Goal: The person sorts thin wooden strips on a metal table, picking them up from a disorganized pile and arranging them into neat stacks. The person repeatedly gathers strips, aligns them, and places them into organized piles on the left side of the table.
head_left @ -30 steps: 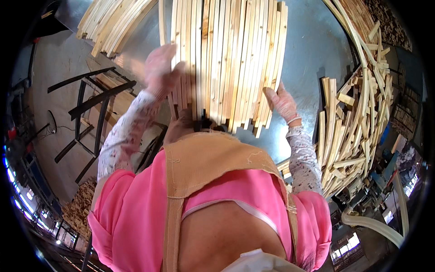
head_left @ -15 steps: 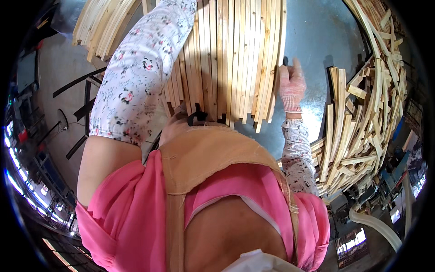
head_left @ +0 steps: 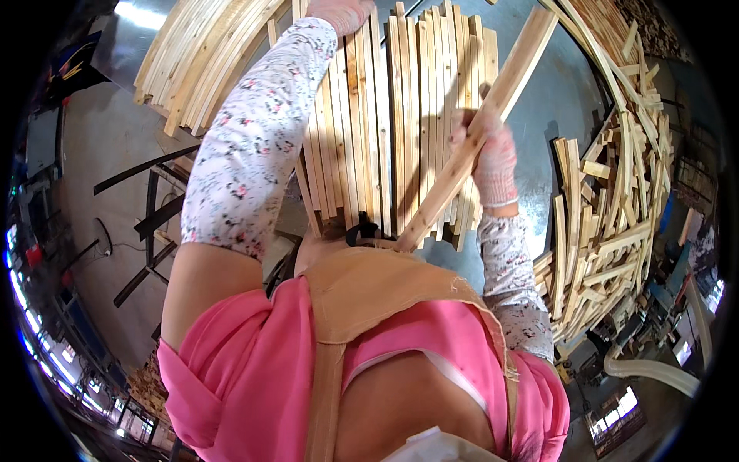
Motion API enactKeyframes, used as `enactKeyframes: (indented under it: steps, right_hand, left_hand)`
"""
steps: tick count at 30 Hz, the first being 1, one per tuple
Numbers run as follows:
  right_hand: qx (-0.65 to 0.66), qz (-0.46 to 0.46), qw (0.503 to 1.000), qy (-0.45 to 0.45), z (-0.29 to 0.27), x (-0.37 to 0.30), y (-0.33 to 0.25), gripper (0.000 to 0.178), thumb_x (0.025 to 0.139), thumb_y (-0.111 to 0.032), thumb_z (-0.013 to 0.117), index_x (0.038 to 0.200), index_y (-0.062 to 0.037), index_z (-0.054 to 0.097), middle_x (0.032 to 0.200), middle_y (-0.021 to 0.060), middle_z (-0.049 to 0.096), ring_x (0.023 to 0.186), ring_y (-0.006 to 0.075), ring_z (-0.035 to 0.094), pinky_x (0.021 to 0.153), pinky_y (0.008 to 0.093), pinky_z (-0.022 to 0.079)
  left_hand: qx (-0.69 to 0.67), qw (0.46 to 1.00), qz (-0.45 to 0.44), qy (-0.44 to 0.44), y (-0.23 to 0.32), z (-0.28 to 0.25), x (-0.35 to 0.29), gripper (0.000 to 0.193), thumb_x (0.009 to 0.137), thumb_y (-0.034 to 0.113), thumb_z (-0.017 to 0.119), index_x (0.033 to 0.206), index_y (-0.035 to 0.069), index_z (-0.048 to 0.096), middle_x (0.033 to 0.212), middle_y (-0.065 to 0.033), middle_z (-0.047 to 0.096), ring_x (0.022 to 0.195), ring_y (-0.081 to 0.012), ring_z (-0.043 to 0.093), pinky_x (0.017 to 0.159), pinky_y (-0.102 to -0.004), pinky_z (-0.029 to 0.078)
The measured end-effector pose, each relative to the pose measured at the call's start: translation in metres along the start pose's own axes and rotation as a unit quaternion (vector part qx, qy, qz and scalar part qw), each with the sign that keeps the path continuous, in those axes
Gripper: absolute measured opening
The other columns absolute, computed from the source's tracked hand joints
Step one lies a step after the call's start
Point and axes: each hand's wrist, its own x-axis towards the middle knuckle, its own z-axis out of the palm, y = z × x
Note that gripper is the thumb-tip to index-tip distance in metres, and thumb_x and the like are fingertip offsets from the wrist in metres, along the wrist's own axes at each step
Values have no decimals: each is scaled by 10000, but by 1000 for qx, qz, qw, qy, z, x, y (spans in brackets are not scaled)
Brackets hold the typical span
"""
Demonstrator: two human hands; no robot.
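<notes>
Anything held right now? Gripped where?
Right hand: one wooden strip, gripped near mid-length, slanting over the row of strips. Left hand: at the row's far part, cut by the frame edge; can't tell if it grips.

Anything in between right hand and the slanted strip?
Nothing visible: the right hand is closed around the slanted strip, fingers showing at either side. Strip crosses in front of the row of strips; can't tell if they touch.
</notes>
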Motion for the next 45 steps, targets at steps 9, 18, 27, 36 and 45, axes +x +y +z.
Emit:
enactKeyframes:
  steps: [9,18,27,36,45]
  right_hand:
    - [-176,33,980,83,-38,-32,87,459,1040,-397,706,1151,39,612,868,92,698,641,158,669,567,306,576]
    - [-263,26,960,-89,46,2,55,913,841,-421,873,1497,93,498,1076,194,748,870,242,742,818,332,636]
    - [-571,-56,813,-97,170,49,25,1059,908,-605,800,1676,-48,328,1094,290,764,962,363,786,866,474,626]
    - [-414,-211,881,93,-2,73,52,669,1007,-297,766,1582,-33,548,1243,165,748,1076,199,710,927,308,587]
    - [-744,-126,637,158,-216,89,62,505,1035,-463,627,1340,-63,660,1483,282,605,1319,498,583,1132,523,471]
  left_hand:
    - [-60,993,26,103,-15,-6,-37,437,966,465,637,1156,109,804,1361,-224,685,1371,-430,551,1196,-540,401]
    - [-537,828,-141,78,36,-92,-16,346,991,307,700,1222,50,680,1099,-105,694,962,-171,637,840,-347,545]
    - [-240,965,-95,54,71,-79,-93,823,992,301,667,1677,88,264,1518,-241,547,1438,-373,506,1202,-502,415]
    - [-149,968,-200,-24,-196,-134,-116,739,1018,464,606,1610,31,511,1570,-269,579,1485,-374,526,1246,-403,384]
    - [101,964,-241,-57,-145,-96,-170,610,1033,539,554,1370,50,695,1382,-228,689,1323,-416,609,1178,-479,444]
